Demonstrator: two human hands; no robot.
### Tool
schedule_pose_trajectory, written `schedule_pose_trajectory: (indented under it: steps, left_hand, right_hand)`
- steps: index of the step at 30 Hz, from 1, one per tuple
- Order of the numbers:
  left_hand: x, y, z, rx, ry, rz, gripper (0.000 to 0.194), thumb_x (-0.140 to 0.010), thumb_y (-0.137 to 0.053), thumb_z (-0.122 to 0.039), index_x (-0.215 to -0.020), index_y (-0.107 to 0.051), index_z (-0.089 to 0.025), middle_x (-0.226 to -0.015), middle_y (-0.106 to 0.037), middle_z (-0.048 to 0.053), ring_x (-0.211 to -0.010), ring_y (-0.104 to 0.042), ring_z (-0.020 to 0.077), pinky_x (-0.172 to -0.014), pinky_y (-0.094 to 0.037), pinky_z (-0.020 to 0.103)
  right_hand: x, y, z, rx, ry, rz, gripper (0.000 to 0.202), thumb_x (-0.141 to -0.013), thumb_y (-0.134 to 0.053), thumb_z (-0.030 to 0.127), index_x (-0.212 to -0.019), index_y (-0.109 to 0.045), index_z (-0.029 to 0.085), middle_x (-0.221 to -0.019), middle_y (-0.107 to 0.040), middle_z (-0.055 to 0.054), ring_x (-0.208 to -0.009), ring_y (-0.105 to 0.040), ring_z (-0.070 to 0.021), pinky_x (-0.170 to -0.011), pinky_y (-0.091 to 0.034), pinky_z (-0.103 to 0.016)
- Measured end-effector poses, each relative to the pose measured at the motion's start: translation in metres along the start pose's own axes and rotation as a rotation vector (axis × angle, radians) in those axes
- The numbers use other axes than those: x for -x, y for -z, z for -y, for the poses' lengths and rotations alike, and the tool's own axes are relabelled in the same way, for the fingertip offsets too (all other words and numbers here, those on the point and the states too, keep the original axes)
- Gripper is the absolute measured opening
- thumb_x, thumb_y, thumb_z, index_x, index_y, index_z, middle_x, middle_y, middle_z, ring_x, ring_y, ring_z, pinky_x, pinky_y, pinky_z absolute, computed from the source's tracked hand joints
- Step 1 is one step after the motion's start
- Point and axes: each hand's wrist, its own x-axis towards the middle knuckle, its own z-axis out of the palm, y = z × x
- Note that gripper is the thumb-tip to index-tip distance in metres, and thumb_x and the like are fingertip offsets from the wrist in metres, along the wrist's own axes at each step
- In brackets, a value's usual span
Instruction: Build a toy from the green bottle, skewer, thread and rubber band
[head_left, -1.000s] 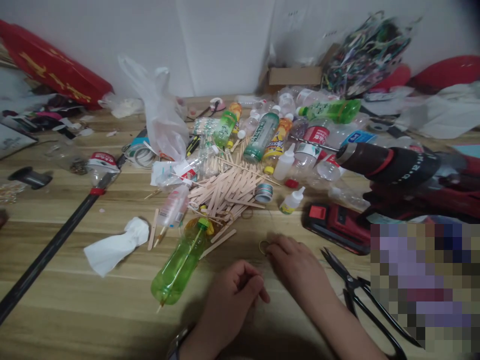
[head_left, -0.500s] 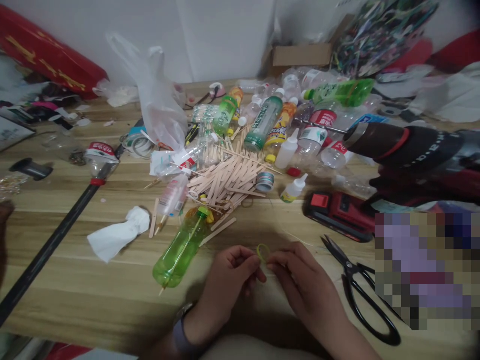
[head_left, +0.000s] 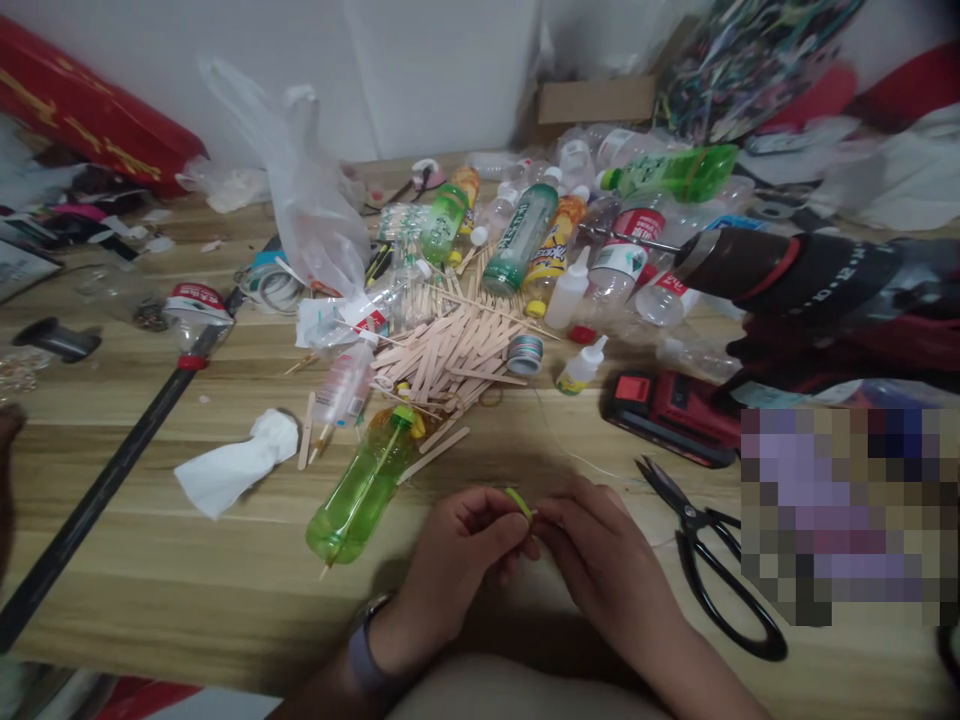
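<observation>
My left hand point(head_left: 469, 535), with a watch band at the wrist, pinches a small yellow-green ring point(head_left: 518, 503) between thumb and fingers. The fingertips of my right hand point(head_left: 600, 545) are pressed together close against the ring's right side, at a tiny pale bit too small to name. A thin clear line point(head_left: 581, 462) curves over the wood behind my right hand. Left of my hands lies a green bottle point(head_left: 360, 490) with a thin stick along it. Black scissors point(head_left: 694, 520) lie open to the right.
Wooden craft sticks point(head_left: 457, 350) are heaped mid-table, with plastic bottles behind. A red and black power drill point(head_left: 780, 270) stands at the right. On the left are a dark pole point(head_left: 97, 490) with a bottle top on its end and a crumpled white tissue point(head_left: 240, 465). A person's hand shows at the left edge.
The yellow-green ring has turned from showing its round opening to nearly edge-on between my fingers. The thin line behind my right hand now shows more clearly. The view has shifted slightly.
</observation>
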Motion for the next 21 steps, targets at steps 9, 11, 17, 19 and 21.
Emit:
schedule_pose_trajectory:
  steps: [9,11,17,19,21]
  left_hand:
    - [0.004,0.000,0.000,-0.060,-0.011,0.013,0.024,-0.070,-0.070,-0.039,-0.071,-0.061,-0.017,-0.054,-0.060,-0.003,-0.045,-0.044,0.0075,-0.046,-0.034,0.020]
    - [0.004,0.000,0.001,-0.073,-0.008,0.028,0.024,-0.071,-0.069,-0.040,-0.071,-0.060,-0.017,-0.055,-0.060,-0.003,-0.046,-0.043,0.0075,-0.046,-0.034,0.021]
    - [0.004,0.002,0.003,-0.152,0.017,0.088,0.020,-0.075,-0.064,-0.037,-0.070,-0.060,-0.018,-0.055,-0.059,-0.003,-0.048,-0.041,0.0078,-0.048,-0.031,0.022]
    - [0.003,0.003,0.004,-0.190,0.025,0.101,0.020,-0.076,-0.063,-0.036,-0.068,-0.061,-0.018,-0.054,-0.057,-0.004,-0.047,-0.039,0.0077,-0.047,-0.028,0.022]
    - [0.003,0.004,0.004,-0.229,0.023,0.108,0.020,-0.077,-0.063,-0.034,-0.067,-0.062,-0.018,-0.052,-0.056,-0.005,-0.047,-0.038,0.0078,-0.047,-0.026,0.023]
  right_hand:
    - [0.005,0.007,0.003,-0.008,-0.022,0.007,0.014,-0.100,-0.056,0.021,-0.090,-0.066,0.023,-0.079,-0.066,-0.002,-0.072,-0.060,-0.0207,-0.066,-0.043,-0.032]
    - [0.005,0.010,0.005,-0.008,-0.036,0.009,0.009,-0.100,-0.057,0.023,-0.095,-0.065,0.022,-0.078,-0.066,-0.002,-0.071,-0.061,-0.0208,-0.063,-0.044,-0.031]
    - [0.005,0.017,0.008,-0.090,-0.012,0.061,0.015,-0.101,-0.051,0.016,-0.098,-0.064,0.024,-0.078,-0.068,0.001,-0.072,-0.062,-0.0181,-0.066,-0.048,-0.028]
    - [0.005,0.019,0.008,-0.087,0.024,0.066,0.017,-0.101,-0.051,0.014,-0.097,-0.063,0.025,-0.077,-0.068,0.002,-0.071,-0.062,-0.0174,-0.066,-0.046,-0.029]
    - [0.006,0.020,0.008,-0.062,0.049,0.071,0.016,-0.100,-0.051,0.013,-0.097,-0.062,0.024,-0.076,-0.067,0.002,-0.069,-0.061,-0.0176,-0.066,-0.045,-0.030]
